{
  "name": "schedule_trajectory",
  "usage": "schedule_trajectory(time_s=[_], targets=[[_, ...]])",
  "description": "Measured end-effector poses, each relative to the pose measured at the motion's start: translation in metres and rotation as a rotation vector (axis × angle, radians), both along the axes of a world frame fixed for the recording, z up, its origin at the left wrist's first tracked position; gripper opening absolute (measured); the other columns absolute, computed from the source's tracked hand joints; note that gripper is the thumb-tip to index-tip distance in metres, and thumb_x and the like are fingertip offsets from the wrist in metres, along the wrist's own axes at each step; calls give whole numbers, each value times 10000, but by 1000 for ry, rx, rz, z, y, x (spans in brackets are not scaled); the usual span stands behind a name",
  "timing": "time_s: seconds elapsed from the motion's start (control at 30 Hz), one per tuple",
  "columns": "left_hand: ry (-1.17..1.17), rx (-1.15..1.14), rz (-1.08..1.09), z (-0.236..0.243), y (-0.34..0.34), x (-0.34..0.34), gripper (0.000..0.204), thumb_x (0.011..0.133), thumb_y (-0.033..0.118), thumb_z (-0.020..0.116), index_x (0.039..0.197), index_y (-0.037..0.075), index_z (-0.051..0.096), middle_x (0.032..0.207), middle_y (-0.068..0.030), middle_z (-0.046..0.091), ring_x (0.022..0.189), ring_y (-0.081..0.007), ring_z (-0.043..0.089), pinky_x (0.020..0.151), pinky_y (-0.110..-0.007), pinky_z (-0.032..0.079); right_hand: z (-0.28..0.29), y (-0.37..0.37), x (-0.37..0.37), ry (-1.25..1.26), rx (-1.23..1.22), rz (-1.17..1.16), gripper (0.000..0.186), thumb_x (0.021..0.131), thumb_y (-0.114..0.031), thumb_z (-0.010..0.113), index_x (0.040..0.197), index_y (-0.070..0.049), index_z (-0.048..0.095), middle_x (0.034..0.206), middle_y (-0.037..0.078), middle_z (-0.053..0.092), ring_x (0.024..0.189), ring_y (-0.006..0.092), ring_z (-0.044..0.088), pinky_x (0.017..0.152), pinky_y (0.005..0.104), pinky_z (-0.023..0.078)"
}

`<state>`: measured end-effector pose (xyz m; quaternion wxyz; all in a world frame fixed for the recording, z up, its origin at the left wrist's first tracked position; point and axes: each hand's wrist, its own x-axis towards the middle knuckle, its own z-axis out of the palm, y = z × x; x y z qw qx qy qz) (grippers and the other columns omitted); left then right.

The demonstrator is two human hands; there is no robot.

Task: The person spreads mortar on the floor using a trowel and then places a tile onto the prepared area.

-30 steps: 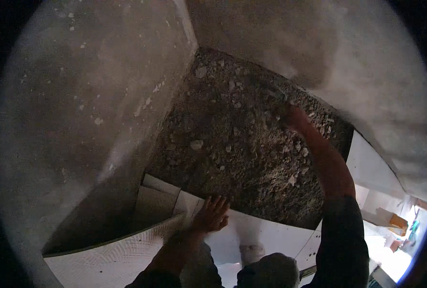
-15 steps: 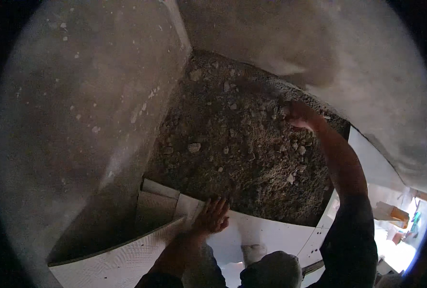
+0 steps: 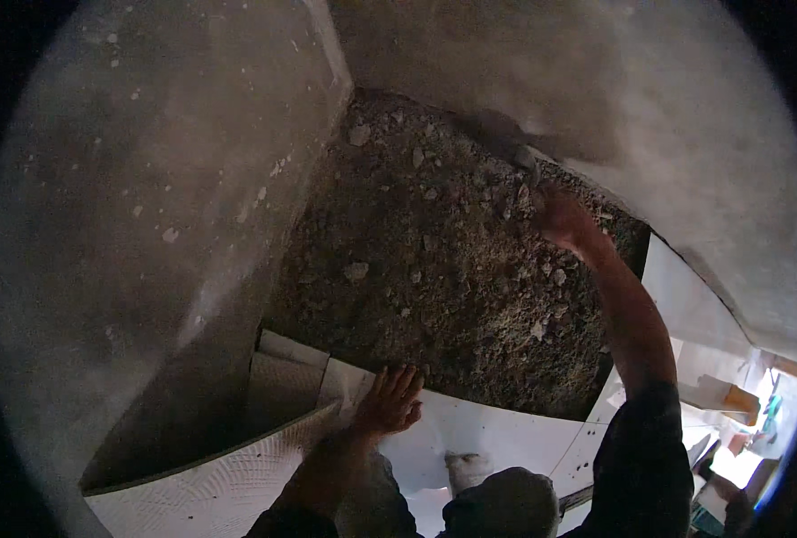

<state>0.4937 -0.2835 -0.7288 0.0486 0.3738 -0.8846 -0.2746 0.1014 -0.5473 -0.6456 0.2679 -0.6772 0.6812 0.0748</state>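
My left hand (image 3: 388,402) lies flat on the near white tiles (image 3: 479,430), fingers spread and reaching the edge of the rough ground. It holds nothing. Farther off to the right, my right hand (image 3: 563,220) is closed, seemingly round the handle of a trowel (image 3: 495,128); the dark blade is smeared by motion and the grip is mostly hidden. That blade is against or close to the foot of the far wall. Between my hands spreads a patch of brown, crumbly rubble (image 3: 434,269) with pale stone chips in it.
A paint-spotted wall (image 3: 165,197) rises at left and a grey wall (image 3: 685,108) at the back. A board or tile with a ridged face (image 3: 210,471) leans at lower left. Brightly lit items, including an orange-brown object (image 3: 741,403), stand far right, near a dark shape.
The trowel has swung up and away toward the back wall, while my right hand has shifted little. My left hand stays on the tiles. A dark shape has appeared at lower right.
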Motion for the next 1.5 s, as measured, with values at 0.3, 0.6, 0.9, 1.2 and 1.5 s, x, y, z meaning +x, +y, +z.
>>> schedule_trajectory(time_s=[0.3, 0.6, 0.9, 1.2, 1.5], targets=[[7, -54, -26, 3, -2, -2, 468, 932, 345, 429, 1268, 28, 504, 1326, -201, 471, 1248, -368, 433, 1030, -595, 295, 40, 148, 18, -1378, 537, -1085, 476, 961, -309, 493, 1325, -15, 405, 890, 108, 625, 649, 211, 610, 587, 326, 536], [-65, 87, -49, -6, 5, 0, 528, 908, 366, 471, 1313, 28, 445, 1365, -233, 404, 1277, -415, 373, 1034, -626, 252, -14, 104, 38, -878, 255, -959, 522, 969, -359, 473, 1323, 23, 430, 1010, 179, 614, 766, 229, 613, 661, 362, 525], [-16, 12, -40, -10, 3, 2, 550, 907, 389, 488, 1322, 33, 432, 1353, -229, 416, 1269, -409, 378, 1050, -612, 240, 0, 59, 38, -468, 169, -668, 462, 933, -383, 523, 1198, -7, 558, 1184, 183, 593, 931, 318, 629, 861, 439, 487], [-8, -3, -59, -8, 1, -5, 596, 895, 399, 510, 1349, 29, 399, 1377, -229, 395, 1255, -405, 401, 1029, -620, 274, -29, 54, -20, -161, 72, -399, 430, 958, -374, 474, 1257, -68, 522, 1146, 192, 566, 952, 295, 610, 788, 427, 493], [-43, -58, -67, -7, 2, -2, 508, 934, 366, 457, 1297, 11, 457, 1338, -214, 444, 1256, -381, 416, 1034, -604, 286, 14, 48, -13, -655, 465, -671, 468, 964, -429, 457, 1312, -117, 445, 916, 101, 557, 640, 205, 547, 565, 411, 484]])
